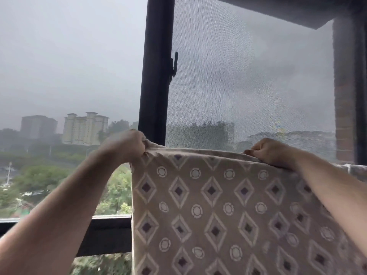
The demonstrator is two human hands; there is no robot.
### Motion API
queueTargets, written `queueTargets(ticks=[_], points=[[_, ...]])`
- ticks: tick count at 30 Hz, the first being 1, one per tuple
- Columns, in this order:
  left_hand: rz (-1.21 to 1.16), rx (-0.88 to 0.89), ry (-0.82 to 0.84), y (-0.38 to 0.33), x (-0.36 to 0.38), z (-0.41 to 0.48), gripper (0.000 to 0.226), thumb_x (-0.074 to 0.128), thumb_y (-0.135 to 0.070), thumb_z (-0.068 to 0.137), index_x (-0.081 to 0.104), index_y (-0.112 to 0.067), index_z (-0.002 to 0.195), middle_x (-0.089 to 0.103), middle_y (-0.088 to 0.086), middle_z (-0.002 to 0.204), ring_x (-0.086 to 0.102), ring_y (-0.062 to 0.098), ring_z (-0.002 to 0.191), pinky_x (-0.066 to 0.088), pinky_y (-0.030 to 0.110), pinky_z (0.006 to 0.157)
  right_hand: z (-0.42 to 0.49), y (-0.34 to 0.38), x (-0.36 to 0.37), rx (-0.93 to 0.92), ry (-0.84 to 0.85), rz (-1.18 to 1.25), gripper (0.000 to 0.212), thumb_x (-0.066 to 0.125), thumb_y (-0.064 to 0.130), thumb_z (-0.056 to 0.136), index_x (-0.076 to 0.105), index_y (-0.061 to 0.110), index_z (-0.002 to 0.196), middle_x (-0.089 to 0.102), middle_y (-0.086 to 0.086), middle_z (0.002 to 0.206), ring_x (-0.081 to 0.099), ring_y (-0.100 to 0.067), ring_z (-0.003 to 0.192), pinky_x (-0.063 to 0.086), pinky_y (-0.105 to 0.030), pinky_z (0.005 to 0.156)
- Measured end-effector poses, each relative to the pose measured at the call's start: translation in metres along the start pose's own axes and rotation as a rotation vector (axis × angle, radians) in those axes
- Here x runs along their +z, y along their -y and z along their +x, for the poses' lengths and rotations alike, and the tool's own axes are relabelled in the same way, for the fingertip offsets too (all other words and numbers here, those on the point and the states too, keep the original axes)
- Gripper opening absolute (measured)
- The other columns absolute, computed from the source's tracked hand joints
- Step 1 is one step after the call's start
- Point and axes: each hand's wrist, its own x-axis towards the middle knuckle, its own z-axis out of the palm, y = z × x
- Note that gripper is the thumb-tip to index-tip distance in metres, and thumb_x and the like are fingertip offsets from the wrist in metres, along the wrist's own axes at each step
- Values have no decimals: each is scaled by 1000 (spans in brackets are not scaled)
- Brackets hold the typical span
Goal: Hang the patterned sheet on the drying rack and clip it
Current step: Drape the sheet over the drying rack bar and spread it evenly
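The patterned sheet (214, 211) is beige with diamonds and circles. It hangs down flat in front of the window, its top edge stretched level at about hand height. My left hand (127, 145) grips the sheet's top left corner in a closed fist. My right hand (268, 151) pinches the top edge further right, fingers closed on the cloth. The drying rack's bar is hidden under the folded top edge; I cannot tell whether the sheet rests on it. No clip shows.
A black window post (156, 72) with a latch (174, 64) stands just behind my left hand. A mesh screen (248, 80) fills the right pane. A black sill rail (107, 233) runs low on the left. More cloth (355, 169) shows at the right edge.
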Motion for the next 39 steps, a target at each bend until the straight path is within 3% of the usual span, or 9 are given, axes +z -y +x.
queueTargets(ticks=[3, 7, 10, 12, 14, 19, 27, 33, 39], points=[[-66, -55, 225, -20, -7, 9, 25, 51, -17, 90, 67, -5, 75, 65, 12, 76, 55, 23, 63, 41, 25, 49, 16, -5, -5, 86, -28, -102, 43, 63, 41, 93, 73, 3, 76, 60, -7, 61, 52, -16, 61, 36, -28, 58], [-79, -166, 364, -34, -10, 9, 24, 52, -6, 80, 60, -5, 57, 53, 9, 51, 44, 20, 42, 33, 20, 40, 29, -1, -1, 181, 90, -466, 48, 61, 48, 92, 55, 15, 57, 53, 1, 60, 50, -17, 63, 35, -28, 57], [-64, -181, 416, -33, -11, 8, 25, 54, -4, 74, 58, -6, 50, 48, 7, 38, 38, 18, 30, 30, 17, 39, 22, 22, 6, -32, 61, -222, 48, 57, 48, 94, 53, 17, 58, 55, 5, 59, 50, -13, 56, 36, -27, 55], [-158, -217, 368, -27, -8, 8, 30, 57, -8, 79, 55, -7, 49, 47, 5, 37, 37, 16, 27, 29, 15, 37, 6, 44, 26, -188, 150, 37, 42, 53, 55, 92, 63, 25, 65, 63, 10, 63, 59, -7, 57, 43, -23, 56], [-219, -211, 207, -21, -3, 7, 33, 63, -22, 83, 54, -10, 55, 54, 7, 50, 46, 19, 40, 37, 19, 43, -3, 56, 47, -291, 184, -62, 36, 53, 62, 89, 61, 35, 66, 63, 12, 63, 58, -4, 57, 46, -23, 55], [-424, -157, -782, -17, 38, -70, 15, 65, -33, 86, 61, -18, 86, 61, -2, 86, 54, 19, 81, 45, 38, 79, 5, 58, 54, -353, 73, -199, 49, 47, 69, 88, 60, 24, 73, 66, 8, 70, 64, -12, 68, 55, -39, 69], [-1204, -391, -362, -10, 84, -99, 19, 71, -34, 81, 70, -16, 77, 73, 7, 76, 70, 32, 76, 57, 55, 72, 13, 51, 62, -363, 35, -168, 57, 37, 85, 74, 61, 34, 74, 65, 7, 65, 64, -12, 63, 57, -42, 67], [-821, -230, -555, -11, 57, -84, 22, 62, -1, 84, 73, -18, 74, 70, -1, 65, 65, 18, 63, 46, 28, 53, 14, 52, 59, -335, 84, -149, 53, 48, 70, 85, 62, 22, 70, 65, 5, 64, 58, -8, 59, 51, -35, 62], [-248, -146, -659, -17, 26, -52, 11, 46, -12, 93, 56, -9, 88, 68, 21, 89, 63, 42, 86, 37, 38, 66, 13, 66, 53, -295, 123, -135, 46, 53, 57, 92, 61, 19, 68, 61, 5, 65, 55, -8, 60, 43, -28, 60]])
